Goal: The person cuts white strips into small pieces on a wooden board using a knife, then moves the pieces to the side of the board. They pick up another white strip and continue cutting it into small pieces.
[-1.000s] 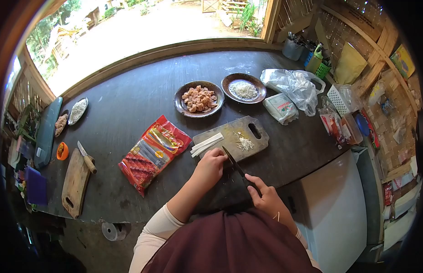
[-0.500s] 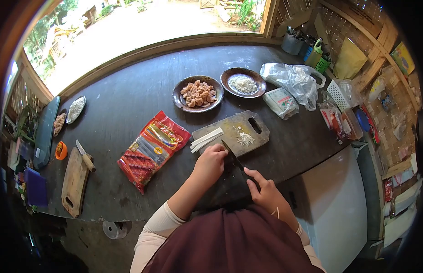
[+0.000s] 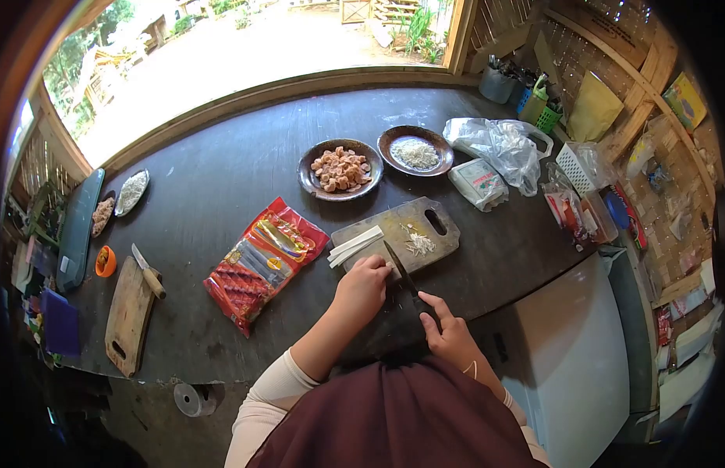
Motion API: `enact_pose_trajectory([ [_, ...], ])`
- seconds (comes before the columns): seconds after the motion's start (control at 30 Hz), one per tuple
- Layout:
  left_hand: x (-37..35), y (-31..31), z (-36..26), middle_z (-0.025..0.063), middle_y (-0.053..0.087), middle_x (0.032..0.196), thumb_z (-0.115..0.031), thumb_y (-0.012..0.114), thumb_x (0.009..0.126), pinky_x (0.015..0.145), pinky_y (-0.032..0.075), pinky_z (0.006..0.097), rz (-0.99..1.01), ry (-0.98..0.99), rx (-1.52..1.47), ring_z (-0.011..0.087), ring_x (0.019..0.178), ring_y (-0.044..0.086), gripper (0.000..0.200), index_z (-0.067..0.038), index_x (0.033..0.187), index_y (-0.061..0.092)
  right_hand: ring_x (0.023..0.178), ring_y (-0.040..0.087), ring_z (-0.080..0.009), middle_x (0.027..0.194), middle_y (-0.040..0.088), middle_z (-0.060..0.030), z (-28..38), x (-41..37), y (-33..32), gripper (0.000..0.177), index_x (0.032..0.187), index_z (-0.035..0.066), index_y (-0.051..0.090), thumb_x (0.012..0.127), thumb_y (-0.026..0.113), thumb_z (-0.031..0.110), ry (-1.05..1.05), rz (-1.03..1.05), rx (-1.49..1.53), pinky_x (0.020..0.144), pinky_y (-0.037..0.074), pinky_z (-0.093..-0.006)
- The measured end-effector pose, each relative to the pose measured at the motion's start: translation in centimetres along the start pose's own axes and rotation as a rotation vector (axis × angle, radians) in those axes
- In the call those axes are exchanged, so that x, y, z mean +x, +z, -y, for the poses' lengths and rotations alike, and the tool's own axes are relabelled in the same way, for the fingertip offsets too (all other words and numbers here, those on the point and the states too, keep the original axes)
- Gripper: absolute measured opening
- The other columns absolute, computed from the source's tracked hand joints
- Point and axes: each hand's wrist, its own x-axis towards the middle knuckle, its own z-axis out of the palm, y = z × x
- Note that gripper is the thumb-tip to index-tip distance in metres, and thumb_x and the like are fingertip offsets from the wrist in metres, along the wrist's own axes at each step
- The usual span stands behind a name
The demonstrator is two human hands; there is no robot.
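Observation:
My right hand [image 3: 450, 331] grips the handle of a dark knife [image 3: 401, 269], its blade angled over the near edge of a wooden cutting board [image 3: 444, 256]. Close to the blade, my left hand [image 3: 366, 285] has its fingers bent together over the board's near left part; what they press on is mostly hidden. Long white strips [image 3: 356, 245] lie on the board just beyond that hand. A small heap of thin white shreds [image 3: 418, 243] sits right of the blade, near the board's handle hole.
Behind the board stand a bowl of brown pieces [image 3: 340, 170] and a plate of white shreds [image 3: 415, 153]. A red packet [image 3: 265, 265] lies left. Plastic bags [image 3: 499, 148] are at right. Another board [image 3: 130, 320] and knife [image 3: 148, 273] lie far left.
The knife blade has become steeper and shifted slightly right at its handle end. The view has moved a little, so most things appear slightly lower.

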Motion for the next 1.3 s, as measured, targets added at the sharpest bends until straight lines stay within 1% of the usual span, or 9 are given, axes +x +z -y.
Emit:
enact_pose_trajectory([
  [0.27,-0.1,0.3,0.2,0.0090,0.062,0.102,-0.003,0.060,0.079,0.085,0.052,0.0348,-0.061,0.037,0.026,0.0274,0.098,0.060,0.023,-0.004,0.101,0.068,0.087,0.064,-0.0455,0.090,0.066,-0.0282,-0.1,-0.3,-0.2,0.039,0.133,0.015,0.053,0.095,0.057,0.018,-0.016,-0.003,-0.008,0.071,0.052,-0.0447],
  [0.33,-0.1,0.4,0.3,0.0089,0.062,0.102,-0.004,0.061,0.079,0.085,0.052,0.0346,-0.058,0.034,0.036,0.0272,0.098,0.060,0.023,-0.004,0.101,0.068,0.087,0.064,-0.0452,0.091,0.066,-0.0278,-0.6,-0.2,-0.1,0.039,0.133,0.015,0.053,0.095,0.058,0.018,-0.128,-0.040,-0.021,0.071,0.052,-0.0447],
  [0.67,0.0,0.3,0.2,0.0082,0.061,0.102,-0.004,0.061,0.079,0.085,0.052,0.0337,-0.058,0.039,0.055,0.0262,0.098,0.060,0.022,-0.003,0.100,0.068,0.088,0.064,-0.0452,0.092,0.066,-0.0278,-0.6,-0.5,-0.3,0.039,0.133,0.014,0.054,0.094,0.058,0.018,-0.117,-0.027,-0.025,0.071,0.052,-0.0450],
  [0.73,0.0,0.2,0.1,0.0082,0.061,0.101,-0.004,0.061,0.079,0.085,0.052,0.0336,-0.056,0.040,0.056,0.0261,0.098,0.060,0.022,-0.003,0.100,0.068,0.086,0.064,-0.0456,0.090,0.066,-0.0281,-0.8,-0.4,-0.2,0.039,0.132,0.014,0.054,0.094,0.058,0.019,-0.185,-0.054,0.005,0.070,0.052,-0.0455],
  [0.93,0.0,0.2,0.0,0.0082,0.062,0.101,-0.002,0.061,0.078,0.086,0.052,0.0337,-0.038,0.036,0.059,0.0265,0.099,0.060,0.022,-0.002,0.099,0.068,0.087,0.063,-0.0462,0.089,0.065,-0.0287,0.7,0.6,-0.4,0.038,0.131,0.013,0.055,0.093,0.058,0.016,-0.041,0.012,-0.031,0.071,0.051,-0.0465],
  [1.03,0.0,0.0,0.1,0.0100,0.062,0.103,-0.001,0.059,0.078,0.088,0.051,0.0351,-0.020,0.023,0.049,0.0286,0.100,0.060,0.025,-0.001,0.102,0.068,0.090,0.062,-0.0463,0.091,0.064,-0.0292,0.2,1.0,-0.2,0.038,0.130,0.013,0.055,0.093,0.058,0.015,-0.123,-0.036,-0.032,0.073,0.051,-0.0463],
  [1.13,0.1,0.2,0.2,0.0120,0.063,0.105,0.001,0.058,0.079,0.090,0.049,0.0366,-0.006,0.029,0.021,0.0309,0.101,0.060,0.027,0.000,0.104,0.068,0.093,0.061,-0.0465,0.096,0.065,-0.0297,0.9,0.6,-0.7,0.037,0.130,0.013,0.055,0.093,0.057,0.016,-0.002,0.011,0.001,0.076,0.052,-0.0459],
  [1.23,0.0,0.0,0.3,0.0128,0.063,0.105,0.003,0.057,0.079,0.090,0.049,0.0370,-0.021,0.039,0.005,0.0317,0.102,0.060,0.027,0.001,0.104,0.068,0.096,0.061,-0.0464,0.099,0.065,-0.0295,-0.1,0.0,-0.7,0.036,0.129,0.013,0.055,0.094,0.057,0.016,-0.096,-0.026,0.001,0.077,0.053,-0.0446],
  [1.3,0.0,0.1,0.3,0.0131,0.063,0.105,0.003,0.057,0.079,0.090,0.049,0.0372,-0.020,0.046,-0.007,0.0320,0.101,0.060,0.027,0.001,0.104,0.067,0.095,0.062,-0.0465,0.098,0.065,-0.0293,0.1,0.2,-0.7,0.036,0.129,0.013,0.055,0.094,0.057,0.017,-0.070,-0.013,-0.001,0.077,0.053,-0.0443],
])
